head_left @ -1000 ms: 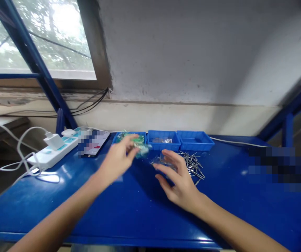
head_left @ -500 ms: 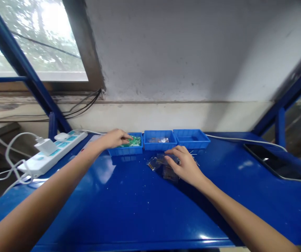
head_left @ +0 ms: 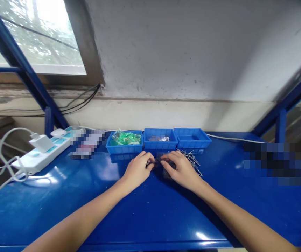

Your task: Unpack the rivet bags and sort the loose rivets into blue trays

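Observation:
My left hand (head_left: 139, 168) has come in at the middle of the blue table, thumb and fingers pinched on the edge of a small plastic bag. Opposite it, my right hand (head_left: 181, 168) curls over the small clear plastic bags (head_left: 160, 156), thumb and fingertips closed on one. What the bags hold is largely hidden under my fingers. A loose pile of thin metal pins (head_left: 192, 159) lies just beyond my right hand. Behind the hands stands a blue bin (head_left: 124, 149) with green pieces in a clear bag.
Right of that bin are a middle blue bin (head_left: 161, 145) with small clear packets and another blue bin (head_left: 194, 144). A white power strip (head_left: 39, 157) with plugs and cables lies on the left. Blue frame posts (head_left: 280, 122) rise at the sides.
My left hand has left the bin of green pieces and moved right and nearer, down to the small bags. My right hand stays there, its fingertips now closer together.

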A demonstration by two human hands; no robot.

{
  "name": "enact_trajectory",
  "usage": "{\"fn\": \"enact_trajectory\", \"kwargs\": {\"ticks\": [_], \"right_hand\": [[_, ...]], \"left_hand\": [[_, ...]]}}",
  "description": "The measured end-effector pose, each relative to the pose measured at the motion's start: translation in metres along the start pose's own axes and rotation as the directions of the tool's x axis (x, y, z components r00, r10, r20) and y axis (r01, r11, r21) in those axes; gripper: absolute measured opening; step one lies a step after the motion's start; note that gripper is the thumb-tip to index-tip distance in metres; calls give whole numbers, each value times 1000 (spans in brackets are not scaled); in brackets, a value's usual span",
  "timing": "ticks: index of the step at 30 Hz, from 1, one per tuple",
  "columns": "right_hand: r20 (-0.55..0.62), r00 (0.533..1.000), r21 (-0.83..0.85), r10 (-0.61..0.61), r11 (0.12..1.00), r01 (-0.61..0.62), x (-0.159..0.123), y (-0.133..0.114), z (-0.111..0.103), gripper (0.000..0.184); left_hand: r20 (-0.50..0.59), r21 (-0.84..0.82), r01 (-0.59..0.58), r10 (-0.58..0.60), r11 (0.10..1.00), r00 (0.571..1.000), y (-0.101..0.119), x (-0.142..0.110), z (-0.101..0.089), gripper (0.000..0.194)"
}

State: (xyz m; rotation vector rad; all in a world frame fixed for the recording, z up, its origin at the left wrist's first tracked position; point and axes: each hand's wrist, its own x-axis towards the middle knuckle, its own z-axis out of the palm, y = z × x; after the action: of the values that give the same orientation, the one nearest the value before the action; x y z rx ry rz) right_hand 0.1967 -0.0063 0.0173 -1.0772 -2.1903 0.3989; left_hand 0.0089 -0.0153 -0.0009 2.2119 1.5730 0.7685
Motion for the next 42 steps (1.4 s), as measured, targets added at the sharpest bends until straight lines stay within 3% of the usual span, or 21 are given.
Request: {"fn": "enact_trajectory", "kwargs": {"ticks": [3, 5, 8, 12, 14, 16, 19, 22, 24, 27, 29, 32, 33, 35, 37, 39, 41, 42], "right_hand": [[66, 993, 217, 102, 970, -114, -2, -6, -1, 29], [114, 975, 410, 188, 886, -219, -3, -10, 0, 35], [178, 952, 594, 248, 744, -305, -2, -14, 2, 39], [207, 950, 672, 235, 671, -313, 0, -15, 2, 32], [147, 953, 649, 265, 702, -295, -1, -14, 1, 28], [5, 969, 540, 248, 815, -211, -3, -13, 1, 21], [-194, 980, 299, 45, 954, 15, -7, -14, 2, 9], [-234, 965, 179, -117, 971, 161, -11, -17, 7, 12], [-244, 964, 152, -111, 977, 151, -12, -19, 10, 13], [-179, 978, 333, 103, 942, -39, -9, -21, 10, 18], [-24, 948, 566, 317, 786, -248, -5, -22, 8, 29], [227, 848, 743, 479, 478, -468, 0, -26, 5, 40], [269, 832, 753, 485, 433, -496, 1, -27, 5, 38], [287, 829, 749, 481, 427, -507, 4, -27, 4, 33], [196, 843, 746, 502, 481, -460, 10, -23, 0, 28], [-34, 847, 746, 530, 577, -331, 18, -16, -12, 26], [-370, 784, 682, 499, 719, -135, 29, -8, -29, 23], [-538, 715, 604, 447, 796, -43, 35, -4, -39, 22]], "left_hand": [[-120, -247, -95, 66, 964, 991, 7, -9, -6, 10], [-190, -345, -179, 118, 921, 975, 14, -13, -9, 14], [-217, -353, -249, 180, 902, 959, 20, -15, -10, 21], [-205, -360, -242, 177, 901, 963, 19, -15, -10, 24], [-181, -377, -192, 131, 906, 975, 19, -14, -13, 22], [-105, -437, -97, 57, 894, 993, 20, -13, -17, 18], [61, -628, 124, -110, 768, 992, 21, -11, -20, 23], [183, -754, 298, -248, 586, 951, 20, -10, -19, 37], [140, -759, 266, -249, 594, 958, 18, -10, -17, 31], [-125, -583, 23, -117, 812, 985, 15, -12, -17, 18], [-276, -330, -176, 83, 927, 958, 14, -14, -18, 16], [-332, 7, -391, 371, 920, 867, 14, -19, -21, 19], [-321, 86, -428, 432, 900, 843, 15, -20, -22, 20], [-283, 201, -471, 512, 859, 811, 17, -20, -22, 22], [-248, 248, -467, 521, 849, 817, 19, -15, -20, 24], [-211, 235, -396, 445, 887, 870, 21, -7, -16, 28], [-129, 208, -315, 345, 926, 930, 21, 3, -10, 37], [-70, 205, -293, 312, 934, 948, 20, 7, -7, 41]]}}
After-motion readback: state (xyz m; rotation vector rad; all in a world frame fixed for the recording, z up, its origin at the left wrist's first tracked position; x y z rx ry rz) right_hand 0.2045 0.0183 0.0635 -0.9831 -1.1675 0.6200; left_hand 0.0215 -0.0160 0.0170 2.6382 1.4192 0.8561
